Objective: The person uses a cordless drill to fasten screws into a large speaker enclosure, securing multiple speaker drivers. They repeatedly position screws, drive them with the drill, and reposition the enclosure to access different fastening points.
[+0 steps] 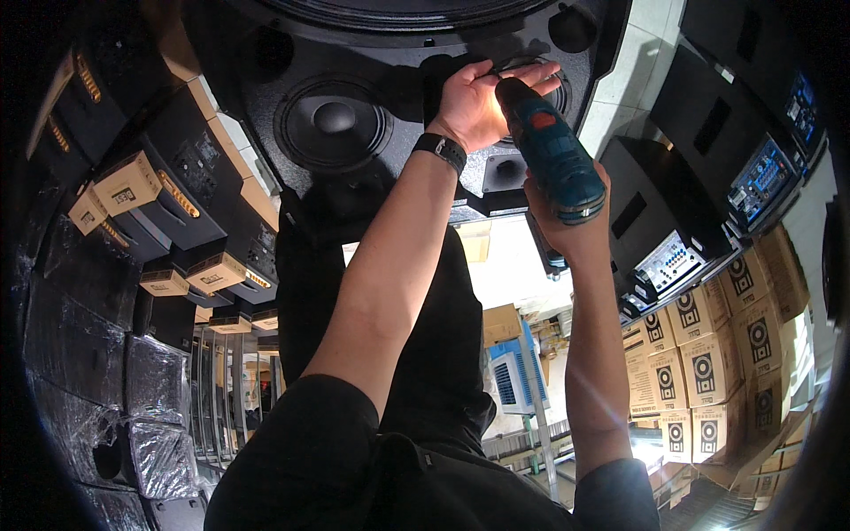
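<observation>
A dark green cordless drill [553, 150] with a red-orange button is in my right hand [574, 232], whose fingers wrap its handle. The drill's nose slants up and left over the front of a large black speaker cabinet [252, 115]. My left hand [469, 111], with a black watch on the wrist, is beside the drill's nose. Its fingers stretch out to the right and bright light falls on the palm. Left of it sits a round speaker cone [335, 121]. A second cone is partly covered by my left hand and the drill. The drill's tip is hidden.
Black speakers [181, 181] with small cardboard boxes [128, 183] line the left, above plastic-wrapped ones [159, 460]. On the right stand black speakers with control panels [668, 261] and stacked cartons [704, 372]. A blue-and-white unit [518, 376] is behind me, near metal rails.
</observation>
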`<state>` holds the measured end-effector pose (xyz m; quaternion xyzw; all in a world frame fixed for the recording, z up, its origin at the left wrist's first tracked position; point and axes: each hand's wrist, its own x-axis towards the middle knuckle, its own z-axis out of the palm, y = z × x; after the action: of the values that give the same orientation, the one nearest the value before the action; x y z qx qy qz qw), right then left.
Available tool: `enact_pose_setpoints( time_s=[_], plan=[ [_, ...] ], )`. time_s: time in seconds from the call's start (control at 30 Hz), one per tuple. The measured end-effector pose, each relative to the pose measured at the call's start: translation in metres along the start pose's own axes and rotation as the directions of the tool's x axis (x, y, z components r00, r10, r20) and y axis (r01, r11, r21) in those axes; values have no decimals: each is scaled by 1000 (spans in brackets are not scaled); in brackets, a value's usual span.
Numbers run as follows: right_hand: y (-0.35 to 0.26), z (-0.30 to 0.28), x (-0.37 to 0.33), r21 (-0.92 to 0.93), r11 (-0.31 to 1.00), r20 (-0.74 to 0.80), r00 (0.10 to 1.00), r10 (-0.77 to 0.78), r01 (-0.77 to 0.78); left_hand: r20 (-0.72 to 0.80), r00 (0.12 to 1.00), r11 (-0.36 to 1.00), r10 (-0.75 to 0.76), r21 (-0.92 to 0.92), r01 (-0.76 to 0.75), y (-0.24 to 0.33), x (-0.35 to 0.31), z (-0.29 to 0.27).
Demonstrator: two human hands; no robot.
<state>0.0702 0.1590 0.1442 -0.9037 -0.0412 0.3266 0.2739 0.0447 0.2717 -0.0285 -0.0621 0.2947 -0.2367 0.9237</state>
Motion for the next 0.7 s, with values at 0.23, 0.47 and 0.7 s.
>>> enact_pose_setpoints(
  time_s=[0.23, 0.47, 0.7],
  plan=[
    [-2, -1, 2, -50, 999, 28, 999, -16, 17, -8, 1000, 999, -3, 37, 3, 0, 0, 0],
    [1, -2, 6, -19, 1000, 63, 998, -7, 8, 35, 999, 1000, -14, -13, 14, 0, 3, -5],
    [1, -4, 7, -49, 999, 70, 998, 3, 1, 25, 1000, 1000, -5, -14, 5, 0, 3, -5]
  ],
)
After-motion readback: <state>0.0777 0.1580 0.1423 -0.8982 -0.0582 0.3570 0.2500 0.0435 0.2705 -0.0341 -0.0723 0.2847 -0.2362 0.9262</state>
